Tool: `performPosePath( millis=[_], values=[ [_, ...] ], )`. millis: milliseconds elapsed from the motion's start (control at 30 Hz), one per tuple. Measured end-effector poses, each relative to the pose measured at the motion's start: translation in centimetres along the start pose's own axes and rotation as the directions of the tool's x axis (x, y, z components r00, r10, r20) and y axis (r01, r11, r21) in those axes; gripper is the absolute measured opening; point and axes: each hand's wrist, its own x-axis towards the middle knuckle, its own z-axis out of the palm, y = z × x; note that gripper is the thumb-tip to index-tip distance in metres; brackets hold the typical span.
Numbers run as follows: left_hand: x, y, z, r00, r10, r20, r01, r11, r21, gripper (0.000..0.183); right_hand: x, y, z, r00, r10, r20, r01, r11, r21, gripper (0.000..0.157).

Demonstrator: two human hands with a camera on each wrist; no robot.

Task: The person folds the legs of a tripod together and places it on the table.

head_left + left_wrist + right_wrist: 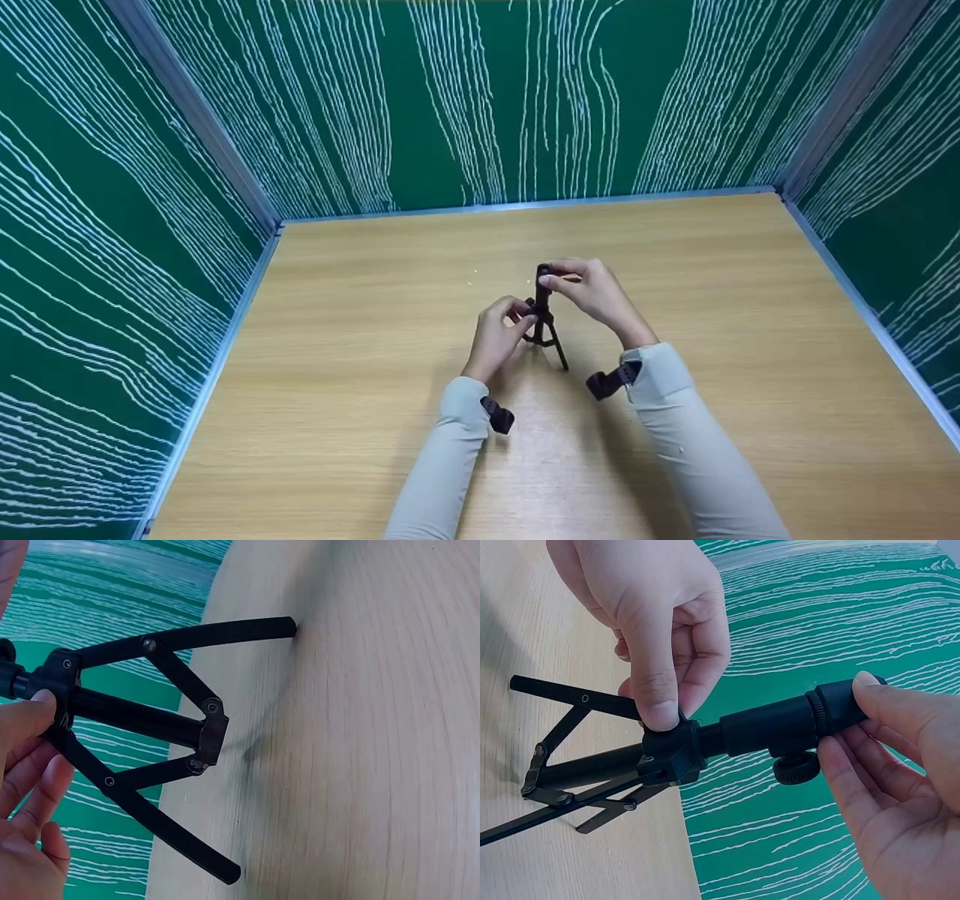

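A small black tripod [541, 319] stands upright on the table with its legs spread. My left hand [498, 335] pinches the collar where the legs join, thumb on top of it in the right wrist view. At the upper end, my right hand [592, 292] grips the tripod's head [844, 706] between thumb and fingers. Below that head a round knob [796, 768] sticks out from the side. In the left wrist view two curved legs [225, 633] show, linked by braces to the central column [139, 718].
The wooden table [337, 360] carries a few tiny pale specks [475, 271] left of the tripod. Green panels [442, 97] with wavy white lines stand along the back and both sides. Black wrist cameras [613, 381] sit on both sleeves.
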Motion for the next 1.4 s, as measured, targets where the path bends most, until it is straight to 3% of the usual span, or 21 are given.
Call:
performPosePath(
  millis=[1400],
  values=[
    [-0.15,-0.04,-0.26,0.999,0.013,-0.034,-0.011,0.999,0.039,0.007,0.20,-0.18,0.28,0.999,-0.042,0.016,0.042,0.999,0.011,0.033]
  ],
)
